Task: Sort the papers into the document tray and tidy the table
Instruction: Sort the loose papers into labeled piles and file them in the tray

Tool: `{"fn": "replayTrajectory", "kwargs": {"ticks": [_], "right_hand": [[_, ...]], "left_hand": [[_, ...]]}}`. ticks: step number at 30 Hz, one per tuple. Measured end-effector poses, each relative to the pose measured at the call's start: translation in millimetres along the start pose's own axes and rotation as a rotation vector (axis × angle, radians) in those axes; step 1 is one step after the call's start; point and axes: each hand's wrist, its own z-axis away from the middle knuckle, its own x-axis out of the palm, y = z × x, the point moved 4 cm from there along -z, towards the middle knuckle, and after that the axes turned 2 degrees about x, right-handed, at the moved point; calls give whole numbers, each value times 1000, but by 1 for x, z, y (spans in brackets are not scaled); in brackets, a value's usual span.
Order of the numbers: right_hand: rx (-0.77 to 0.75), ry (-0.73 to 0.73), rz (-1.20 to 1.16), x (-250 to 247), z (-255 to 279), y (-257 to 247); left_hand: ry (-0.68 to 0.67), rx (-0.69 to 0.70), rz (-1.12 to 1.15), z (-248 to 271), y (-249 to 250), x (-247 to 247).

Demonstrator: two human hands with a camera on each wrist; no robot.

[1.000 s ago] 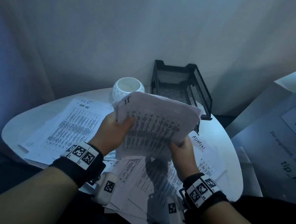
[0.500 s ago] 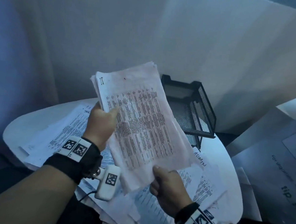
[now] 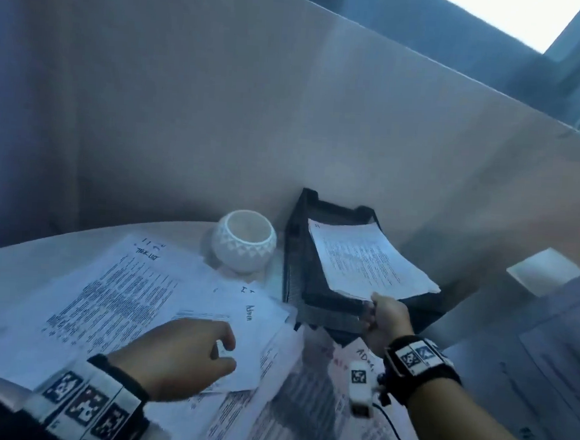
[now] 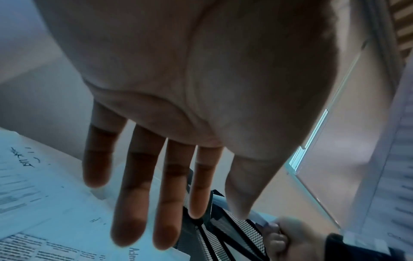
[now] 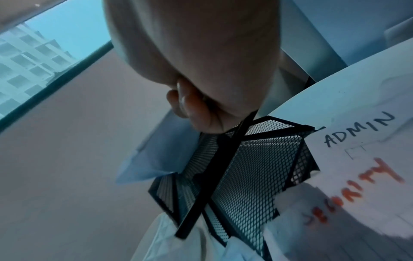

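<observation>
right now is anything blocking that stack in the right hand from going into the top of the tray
Nothing visible does. The right hand pinches the near edge of the paper stack, which already lies over the document tray's top tier. The white pot stands to the tray's left, apart from the stack.

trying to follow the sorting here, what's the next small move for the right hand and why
Probably push in and let go: the right hand pinches the near edge of the paper stack, which lies askew on the top of the black mesh tray and overhangs its front.

Beige partition (image 3: 289, 116), bright window (image 3: 509, 15)
</observation>
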Motion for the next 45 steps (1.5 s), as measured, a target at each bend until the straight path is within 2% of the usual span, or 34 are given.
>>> {"fn": "replayTrajectory", "kwargs": {"ticks": [6, 10, 12, 15, 17, 19, 21, 24, 25, 28, 31, 34, 38, 45], "right_hand": [[69, -25, -50, 28, -34, -3], [14, -75, -118, 40, -38, -5], [13, -47, -208, 37, -40, -2], [-7, 18, -181, 29, -28, 5], [-70, 86, -63, 23, -15, 15], [-148, 84, 145, 24, 2, 31], [-164, 8, 350, 31, 16, 53], [-58, -177, 567, 50, 31, 97], [-36, -215, 718, 57, 35, 112], [-78, -268, 1147, 78, 39, 150], [-119, -295, 1271, 95, 44, 170], [-149, -311, 1228, 103, 51, 162], [-308, -258, 895, 91, 75, 115], [-683, -364, 509, 36, 125, 34]], "left_hand": [[0, -19, -80, 2, -13, -3], [-9, -33, -76, 1, -18, -5], [-16, -47, -75, -1, -19, -7], [-6, -64, -102, -4, -20, -10], [15, -75, -104, -6, -24, -13], [41, -91, -101, -8, -28, -17], [57, -105, -97, -8, -32, -21], [63, -125, -96, -5, -35, -25], [65, -132, -95, -3, -37, -28], [67, -148, -95, 1, -39, -30], [68, -155, -83, 4, -42, -32], [67, -152, -75, 5, -44, -34], [114, -119, -62, 3, -36, -38], [413, 39, 78, -6, -9, -34]]}}
